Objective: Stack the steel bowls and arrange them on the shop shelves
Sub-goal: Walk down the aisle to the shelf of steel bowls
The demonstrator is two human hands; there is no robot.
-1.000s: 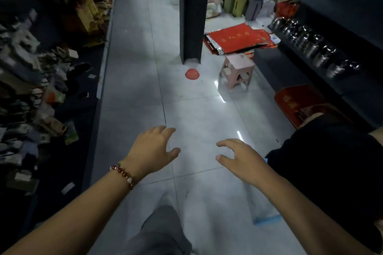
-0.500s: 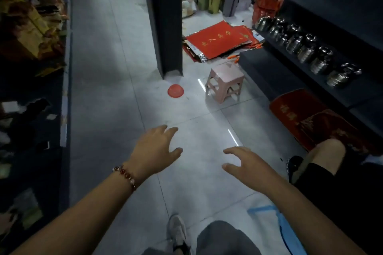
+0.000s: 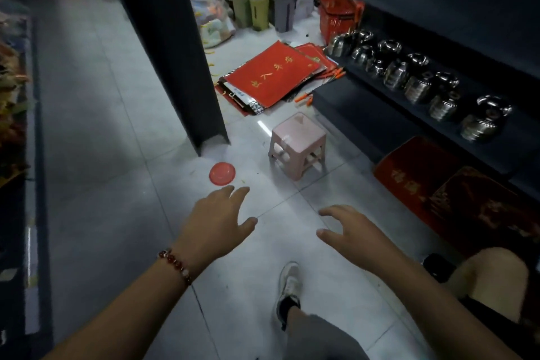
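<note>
Two empty, spread grips (image 3: pixel 214 223) (image 3: pixel 352 229) over grey tiled floor (image 3: pixel 96 131), steel bowls (image 3: pixel 420 79) on dark shelf (image 3: pixel 496 137).

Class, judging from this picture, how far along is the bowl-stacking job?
Done: stacks of steel bowls already line the dark shelf. In hand: nothing; the left hand and right hand hover open over the floor. Left: unclear, since no loose bowls show.

Our arms are bare to the elbow, no sleeves showing. On our left wrist we wear a bracelet (image 3: pixel 176 266) of dark red beads with one pale bead. We have grey trousers (image 3: pixel 318 339) and a white-and-black sneaker (image 3: pixel 287 289).
</note>
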